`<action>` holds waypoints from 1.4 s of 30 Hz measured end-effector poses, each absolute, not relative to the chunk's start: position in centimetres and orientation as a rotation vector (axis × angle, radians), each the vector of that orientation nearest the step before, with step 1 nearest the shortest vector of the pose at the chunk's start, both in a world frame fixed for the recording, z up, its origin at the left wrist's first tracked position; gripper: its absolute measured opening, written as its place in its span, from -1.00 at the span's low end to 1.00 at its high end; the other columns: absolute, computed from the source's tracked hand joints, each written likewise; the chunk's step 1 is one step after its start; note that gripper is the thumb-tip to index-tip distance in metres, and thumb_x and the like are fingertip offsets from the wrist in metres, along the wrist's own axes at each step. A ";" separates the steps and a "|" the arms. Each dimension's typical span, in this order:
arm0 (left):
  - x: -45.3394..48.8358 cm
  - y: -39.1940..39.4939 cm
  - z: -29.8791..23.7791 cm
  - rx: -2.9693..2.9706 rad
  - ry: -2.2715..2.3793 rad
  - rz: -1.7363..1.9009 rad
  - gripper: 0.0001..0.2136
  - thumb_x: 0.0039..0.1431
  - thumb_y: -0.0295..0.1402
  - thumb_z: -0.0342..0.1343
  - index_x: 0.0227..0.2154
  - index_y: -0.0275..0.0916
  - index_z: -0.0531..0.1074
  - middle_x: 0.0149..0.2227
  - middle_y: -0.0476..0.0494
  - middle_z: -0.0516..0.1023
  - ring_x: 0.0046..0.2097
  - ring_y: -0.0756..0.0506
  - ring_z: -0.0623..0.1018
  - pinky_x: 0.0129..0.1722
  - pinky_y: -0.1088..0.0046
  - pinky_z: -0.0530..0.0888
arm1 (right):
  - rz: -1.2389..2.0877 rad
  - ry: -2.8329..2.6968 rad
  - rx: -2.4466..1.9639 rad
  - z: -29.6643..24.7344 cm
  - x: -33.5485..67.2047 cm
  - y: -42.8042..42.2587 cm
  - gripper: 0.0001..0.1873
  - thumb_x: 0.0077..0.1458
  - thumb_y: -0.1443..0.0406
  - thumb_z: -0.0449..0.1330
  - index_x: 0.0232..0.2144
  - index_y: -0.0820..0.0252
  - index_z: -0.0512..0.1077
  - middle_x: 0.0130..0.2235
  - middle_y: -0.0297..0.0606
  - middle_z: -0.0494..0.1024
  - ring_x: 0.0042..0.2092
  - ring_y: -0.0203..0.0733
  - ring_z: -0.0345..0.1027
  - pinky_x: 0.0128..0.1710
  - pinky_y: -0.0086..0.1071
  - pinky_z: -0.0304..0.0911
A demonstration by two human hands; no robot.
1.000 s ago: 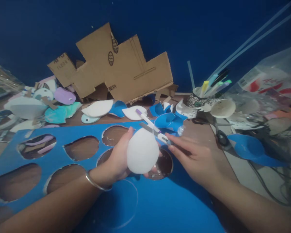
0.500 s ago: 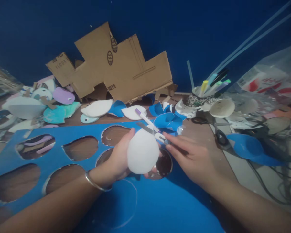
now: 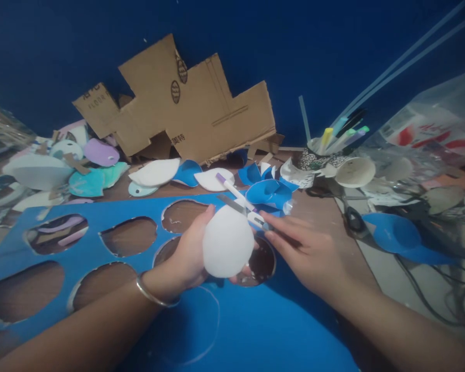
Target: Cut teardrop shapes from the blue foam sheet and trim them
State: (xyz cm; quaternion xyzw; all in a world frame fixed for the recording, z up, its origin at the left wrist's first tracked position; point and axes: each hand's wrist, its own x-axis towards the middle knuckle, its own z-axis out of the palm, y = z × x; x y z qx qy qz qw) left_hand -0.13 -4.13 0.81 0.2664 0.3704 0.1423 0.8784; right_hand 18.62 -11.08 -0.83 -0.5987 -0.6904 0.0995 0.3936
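Note:
My left hand [image 3: 189, 253], with a bangle at the wrist, is closed around a white rounded piece [image 3: 228, 242] that looks like foam board, its flat face toward me. In my right hand [image 3: 302, 248] a utility knife [image 3: 257, 221] is pinched between thumb and fingers. Its blade points left and lies at the top edge of the white piece. Beneath both hands lies a blue board [image 3: 248, 320] with several rounded holes cut through it and a pale curved outline drawn on it. A white marker with a purple end [image 3: 230, 185] lies just behind the blade.
Cut blue pieces [image 3: 269, 194] and white leaf-shaped pieces [image 3: 155, 172] lie behind the board. Cardboard [image 3: 201, 108] leans on the blue wall. At right are a pen cup [image 3: 313, 159], black-handled scissors [image 3: 352, 219], a blue scrap [image 3: 397, 232] and cables. Coloured cutouts pile up at left.
Almost nothing differs. The white piece and both hands stay in nearly the same place, with the knife blade still at the piece's upper edge.

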 end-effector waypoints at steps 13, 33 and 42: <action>0.0 -4.2 0.9 0.526 0.746 0.362 -0.36 0.18 0.06 -0.40 -0.18 -0.41 0.37 -0.35 -0.36 0.54 -0.49 -0.27 0.57 -0.66 0.33 0.45 | 0.251 -1.745 -1.489 -0.9 18.7 -11.2 -0.70 0.12 0.33 0.14 -0.08 0.16 0.48 -0.19 -0.24 0.60 -0.20 -0.20 0.49 -0.33 -0.47 0.43; -0.5 -4.1 0.2 0.558 0.700 0.417 -0.39 0.15 0.07 -0.27 -0.18 -0.40 0.40 -0.34 -0.38 0.57 -0.47 -0.27 0.58 -0.67 0.36 0.46 | 0.258 -1.729 -1.543 -1.2 18.9 -11.4 -0.71 0.10 0.32 0.16 -0.10 0.11 0.50 -0.19 -0.25 0.60 -0.17 -0.16 0.49 -0.31 -0.43 0.46; -0.3 -4.2 0.8 0.593 0.688 0.399 -0.38 0.21 0.02 -0.38 -0.21 -0.42 0.42 -0.34 -0.37 0.56 -0.47 -0.26 0.58 -0.65 0.35 0.46 | 0.277 -1.740 -1.532 -0.8 18.5 -11.3 -0.71 0.10 0.32 0.14 -0.11 0.12 0.50 -0.22 -0.26 0.61 -0.22 -0.19 0.50 -0.32 -0.44 0.44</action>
